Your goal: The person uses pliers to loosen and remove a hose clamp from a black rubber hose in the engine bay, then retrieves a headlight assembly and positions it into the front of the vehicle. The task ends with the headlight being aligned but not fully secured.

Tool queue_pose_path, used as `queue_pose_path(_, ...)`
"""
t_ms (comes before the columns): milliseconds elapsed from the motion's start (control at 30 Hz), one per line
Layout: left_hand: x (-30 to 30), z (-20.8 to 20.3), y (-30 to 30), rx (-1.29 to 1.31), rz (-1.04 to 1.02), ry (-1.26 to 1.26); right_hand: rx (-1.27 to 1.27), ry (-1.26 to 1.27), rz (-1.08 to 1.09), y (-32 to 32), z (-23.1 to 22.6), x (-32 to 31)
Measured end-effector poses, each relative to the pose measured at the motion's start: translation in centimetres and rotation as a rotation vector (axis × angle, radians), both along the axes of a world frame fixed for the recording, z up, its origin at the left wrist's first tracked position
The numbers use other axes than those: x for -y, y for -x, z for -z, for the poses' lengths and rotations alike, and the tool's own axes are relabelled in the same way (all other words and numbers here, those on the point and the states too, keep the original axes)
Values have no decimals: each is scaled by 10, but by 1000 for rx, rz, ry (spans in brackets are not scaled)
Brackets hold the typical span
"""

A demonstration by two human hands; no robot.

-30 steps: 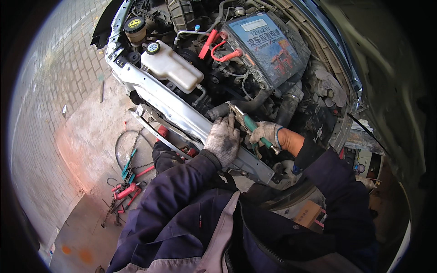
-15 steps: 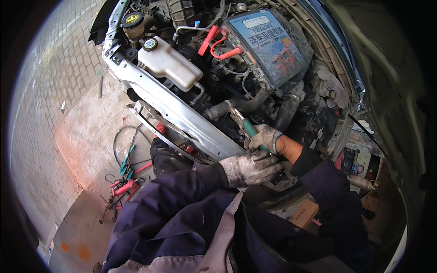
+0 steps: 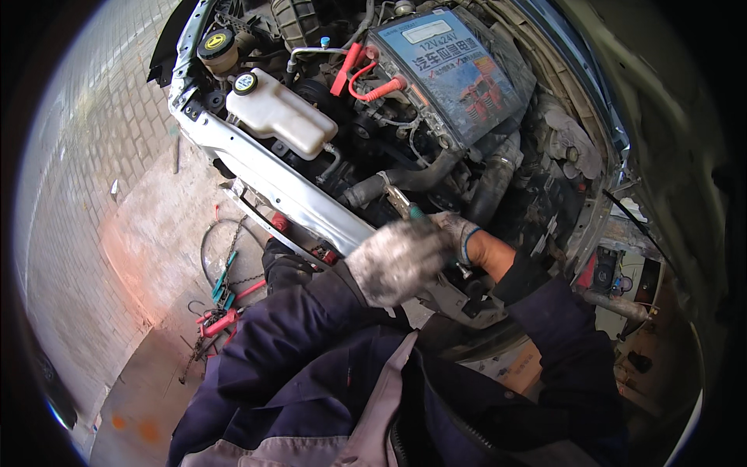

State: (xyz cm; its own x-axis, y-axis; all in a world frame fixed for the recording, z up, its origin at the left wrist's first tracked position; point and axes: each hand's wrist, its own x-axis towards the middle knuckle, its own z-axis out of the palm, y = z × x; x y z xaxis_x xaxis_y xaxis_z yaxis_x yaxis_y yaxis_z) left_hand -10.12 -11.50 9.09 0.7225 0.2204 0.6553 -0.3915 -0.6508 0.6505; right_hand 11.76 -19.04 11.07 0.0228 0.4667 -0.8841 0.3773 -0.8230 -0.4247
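Green-handled locking pliers point(image 3: 400, 203) reach down into the engine bay. Their metal jaws sit at the end of a dark hose point(image 3: 424, 177); what they grip there is too small to tell. My right hand point(image 3: 451, 227), in a pale work glove with the wrist bare, is closed round the green handles. My left hand point(image 3: 398, 263), in a dirty grey-white glove, is blurred by motion just left of the handles and covers part of them. Its fingers cannot be made out. A small metal end point(image 3: 465, 271) shows below my right hand.
A boxed battery booster point(image 3: 451, 70) with a red clamp point(image 3: 346, 68) lies on the engine. A white reservoir point(image 3: 280, 117) stands behind the silver front crossbar point(image 3: 288, 198). A chain and red tools point(image 3: 219, 321) lie on the ground at left. The raised hood point(image 3: 661, 117) hangs at right.
My left hand has moved left and up, away from the pliers' lower end. My right hand stays on the handles. The view has shifted slightly.
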Motion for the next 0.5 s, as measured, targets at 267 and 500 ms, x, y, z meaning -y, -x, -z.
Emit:
queue_pose_path(267, -132, 82, -43, -578, 78, -45, -73, 15, 146, 7, -1, 2)
queue_pose_path(500, -128, 114, -65, -805, 156, -72, -148, 51, 205, 11, -3, 0)
